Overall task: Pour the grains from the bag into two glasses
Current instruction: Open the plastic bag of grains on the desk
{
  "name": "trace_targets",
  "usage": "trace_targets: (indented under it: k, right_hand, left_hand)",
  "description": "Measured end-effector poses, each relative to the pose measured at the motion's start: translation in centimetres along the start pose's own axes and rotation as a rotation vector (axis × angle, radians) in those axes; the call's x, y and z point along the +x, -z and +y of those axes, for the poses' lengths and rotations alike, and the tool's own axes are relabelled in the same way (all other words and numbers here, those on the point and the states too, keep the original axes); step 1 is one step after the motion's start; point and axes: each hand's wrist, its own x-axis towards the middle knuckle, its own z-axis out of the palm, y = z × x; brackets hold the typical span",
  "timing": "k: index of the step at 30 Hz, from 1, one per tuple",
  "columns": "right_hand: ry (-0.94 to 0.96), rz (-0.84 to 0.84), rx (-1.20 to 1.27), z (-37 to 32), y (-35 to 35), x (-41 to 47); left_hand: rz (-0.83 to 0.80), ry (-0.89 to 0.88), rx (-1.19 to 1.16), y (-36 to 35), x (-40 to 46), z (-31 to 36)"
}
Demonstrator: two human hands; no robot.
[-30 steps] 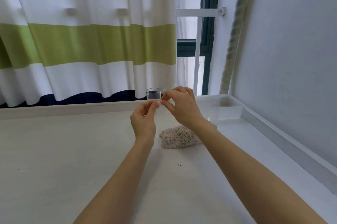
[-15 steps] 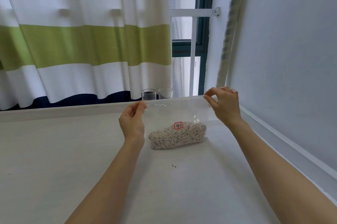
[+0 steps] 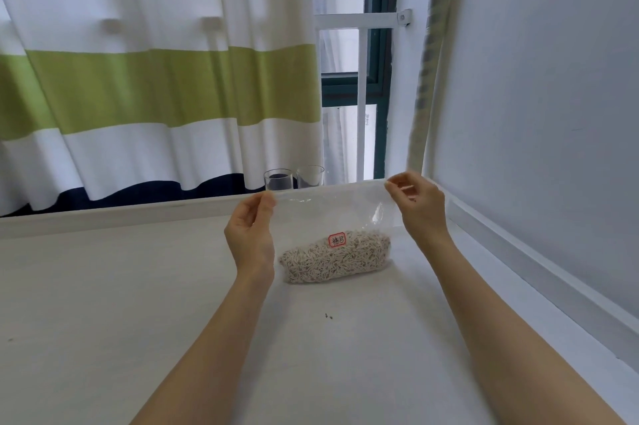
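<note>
A clear plastic bag (image 3: 332, 217) with a red-edged label stands on the white table (image 3: 103, 303), its bottom filled with pale grains (image 3: 335, 260). My left hand (image 3: 250, 234) pinches the bag's top left corner. My right hand (image 3: 416, 206) pinches the top right corner. The top edge is stretched flat between them. Two empty clear glasses stand side by side at the table's far edge behind the bag, the left glass (image 3: 277, 179) and the right glass (image 3: 310, 176).
A striped curtain (image 3: 155, 78) hangs behind the table. A window with a white rail (image 3: 361, 95) is at the back right. A grey wall (image 3: 536, 113) runs along the right side. Two tiny dark specks (image 3: 327, 316) lie on the table near me.
My hands were close together at the bag's top. They have drawn apart, the right hand going right, and the bag's top edge is now stretched wide.
</note>
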Motion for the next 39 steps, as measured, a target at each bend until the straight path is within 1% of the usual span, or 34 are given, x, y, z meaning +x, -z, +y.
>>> trace_targets:
  k: [2,3,7,13,16,19,21,22,24,27,29,31,34,36,39]
  right_hand:
    - [-0.107,-0.011,0.227,0.0,0.1,-0.4]
    - [-0.145,-0.023,0.302,0.1,0.2,-0.5]
    - [-0.196,-0.081,0.442,0.0,0.8,-0.3]
    - [-0.211,-0.052,0.507,-0.1,1.0,-0.4]
    - [-0.259,-0.044,0.563,0.1,0.9,-1.0]
    - [-0.341,-0.148,0.548,0.7,0.4,-1.8]
    - [-0.366,-0.241,0.523,0.8,-0.4,-2.3]
    - [-0.372,-0.261,0.532,0.7,-0.8,-2.5]
    - [-0.369,-0.237,0.581,0.1,-1.5,-2.6]
    - [-0.346,-0.148,0.645,-0.5,-2.3,-2.6]
    - [-0.385,-0.086,0.636,-0.2,-2.1,-2.8]
    - [-0.457,-0.083,0.593,0.3,-1.9,-3.0]
    - [-0.532,-0.125,0.544,0.6,-2.2,-3.3]
    - [-0.523,-0.118,0.536,0.5,-2.7,-3.6]
    - [-0.473,-0.042,0.582,0.5,-2.6,-3.6]
  left_hand:
    - [-0.028,0.001,0.021,-0.1,-0.2,0.0]
    - [-0.034,-0.001,0.023,-0.2,-0.3,0.0]
    - [-0.031,-0.008,0.022,-0.3,-0.1,0.3]
    - [-0.046,-0.017,0.009,-0.1,0.1,0.1]
    - [-0.073,0.012,0.019,-0.1,-0.2,0.1]
    - [-0.176,0.121,0.138,-0.1,-0.9,-0.6]
    - [-0.261,0.123,0.252,-0.2,-1.4,-1.1]
    - [-0.295,0.121,0.284,-0.4,-1.6,-1.2]
    - [-0.333,0.143,0.275,-0.7,-1.8,-1.3]
    - [-0.384,0.132,0.250,-0.8,-2.0,-1.7]
    - [-0.386,0.147,0.265,-0.7,-2.2,-1.9]
    - [-0.409,0.163,0.278,-0.5,-2.2,-2.1]
    - [-0.498,0.229,0.321,-0.2,-2.4,-2.1]
    - [-0.570,0.281,0.353,0.2,-2.4,-2.5]
    - [-0.630,0.328,0.388,0.7,-1.9,-2.9]
